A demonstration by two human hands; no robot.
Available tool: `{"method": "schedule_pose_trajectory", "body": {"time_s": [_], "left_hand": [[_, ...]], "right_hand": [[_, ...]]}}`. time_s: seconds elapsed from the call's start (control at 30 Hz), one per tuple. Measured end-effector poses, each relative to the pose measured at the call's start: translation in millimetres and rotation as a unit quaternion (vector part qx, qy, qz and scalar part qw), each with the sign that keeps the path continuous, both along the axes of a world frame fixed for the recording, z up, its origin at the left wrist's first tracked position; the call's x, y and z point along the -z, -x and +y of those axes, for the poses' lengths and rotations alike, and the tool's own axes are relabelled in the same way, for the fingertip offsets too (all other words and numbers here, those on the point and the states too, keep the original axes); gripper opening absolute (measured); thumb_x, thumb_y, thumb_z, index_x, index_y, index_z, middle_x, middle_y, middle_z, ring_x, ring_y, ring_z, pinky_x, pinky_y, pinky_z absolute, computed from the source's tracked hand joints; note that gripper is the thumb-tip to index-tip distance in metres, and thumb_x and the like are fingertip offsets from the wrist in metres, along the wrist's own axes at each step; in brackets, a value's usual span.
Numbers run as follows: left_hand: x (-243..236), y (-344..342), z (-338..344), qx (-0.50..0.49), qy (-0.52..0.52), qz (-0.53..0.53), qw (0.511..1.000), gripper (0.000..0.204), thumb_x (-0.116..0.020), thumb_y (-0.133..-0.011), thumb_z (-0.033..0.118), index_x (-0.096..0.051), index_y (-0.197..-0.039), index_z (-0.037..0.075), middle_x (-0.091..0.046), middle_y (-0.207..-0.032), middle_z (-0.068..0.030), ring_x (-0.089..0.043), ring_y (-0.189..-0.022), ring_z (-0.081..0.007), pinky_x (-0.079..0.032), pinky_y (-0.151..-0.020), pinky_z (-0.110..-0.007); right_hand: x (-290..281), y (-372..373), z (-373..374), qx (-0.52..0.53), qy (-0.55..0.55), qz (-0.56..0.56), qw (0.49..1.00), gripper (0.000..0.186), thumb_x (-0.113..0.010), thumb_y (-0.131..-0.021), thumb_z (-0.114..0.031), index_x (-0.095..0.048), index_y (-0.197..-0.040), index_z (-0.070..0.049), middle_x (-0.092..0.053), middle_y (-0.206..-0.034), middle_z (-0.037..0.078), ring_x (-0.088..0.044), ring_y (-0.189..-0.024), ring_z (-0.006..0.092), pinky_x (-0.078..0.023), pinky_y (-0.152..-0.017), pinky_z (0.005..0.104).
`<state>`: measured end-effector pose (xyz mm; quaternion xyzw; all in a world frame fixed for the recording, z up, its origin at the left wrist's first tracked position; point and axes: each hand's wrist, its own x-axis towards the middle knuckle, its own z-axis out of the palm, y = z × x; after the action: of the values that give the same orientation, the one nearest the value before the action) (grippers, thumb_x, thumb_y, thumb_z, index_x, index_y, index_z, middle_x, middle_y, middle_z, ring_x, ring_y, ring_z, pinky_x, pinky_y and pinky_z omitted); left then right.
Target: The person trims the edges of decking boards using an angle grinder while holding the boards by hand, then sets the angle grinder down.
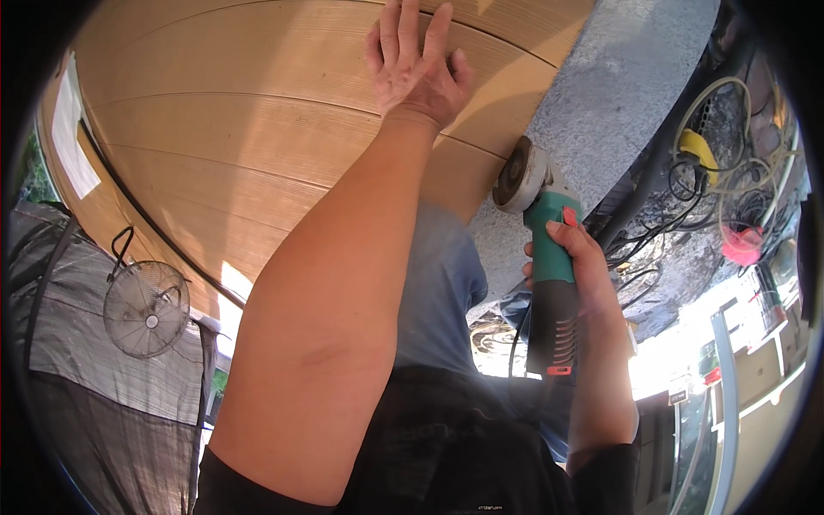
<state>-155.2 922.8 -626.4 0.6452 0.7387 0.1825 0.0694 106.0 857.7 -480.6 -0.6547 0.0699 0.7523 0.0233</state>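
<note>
My right hand (577,249) is wrapped round the green and black body of an angle grinder (552,279), with the thumb next to its red switch. The grinder's disc end (520,176) points up and to the left, near the seam between the brown planks and a grey speckled strip (618,94). Whether the disc touches the surface I cannot tell. My left hand (418,64) lies flat with fingers spread on the brown wood-grain planks (283,129), leaning there at the end of a stretched arm. It holds nothing.
A round wire-caged fan (148,309) hangs at the left beside dark mesh netting (112,395). Along the planks' left edge runs a black cable (142,210). Tangled cords (725,176), a yellow object (698,153) and a pink one (742,245) lie at the right.
</note>
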Motion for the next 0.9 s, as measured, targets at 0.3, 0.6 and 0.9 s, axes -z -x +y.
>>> {"method": "schedule_pose_trajectory", "body": {"time_s": [0.3,0.6,0.9], "left_hand": [[-2.4,4.1,-1.8,0.0,0.019,0.014,1.0,0.066,-0.061,-0.081,0.027,-0.055,-0.145,0.012,-0.037,-0.16,-0.023,-0.033,-0.147,-0.0451,-0.026,-0.12,-0.06],[0.2,3.5,-0.8,-0.001,0.068,0.02,0.998,0.064,-0.058,-0.09,0.033,-0.046,-0.152,0.021,-0.033,-0.163,-0.0163,-0.025,-0.152,-0.0382,-0.019,-0.123,-0.057],[4.4,0.2,-2.6,0.015,0.043,0.052,0.998,0.064,-0.057,-0.091,0.031,-0.046,-0.153,0.018,-0.033,-0.164,-0.0166,-0.027,-0.152,-0.0391,-0.019,-0.123,-0.056]], "right_hand": [[-6.3,15.2,-40.4,-0.012,0.012,-0.02,1.0,0.047,-0.067,-0.094,-0.03,-0.049,-0.128,-0.002,-0.067,-0.093,0.018,-0.07,-0.068,0.0278,-0.061,-0.058,0.0397],[-5.0,8.7,-49.1,0.014,0.045,0.023,0.999,0.051,-0.07,-0.093,-0.025,-0.042,-0.132,-0.007,-0.064,-0.097,0.017,-0.07,-0.07,0.0286,-0.061,-0.06,0.042],[2.0,-13.1,54.5,0.003,-0.033,0.018,0.999,0.05,-0.07,-0.093,-0.028,-0.046,-0.129,-0.004,-0.065,-0.096,0.016,-0.07,-0.071,0.0265,-0.061,-0.062,0.0406]]}}
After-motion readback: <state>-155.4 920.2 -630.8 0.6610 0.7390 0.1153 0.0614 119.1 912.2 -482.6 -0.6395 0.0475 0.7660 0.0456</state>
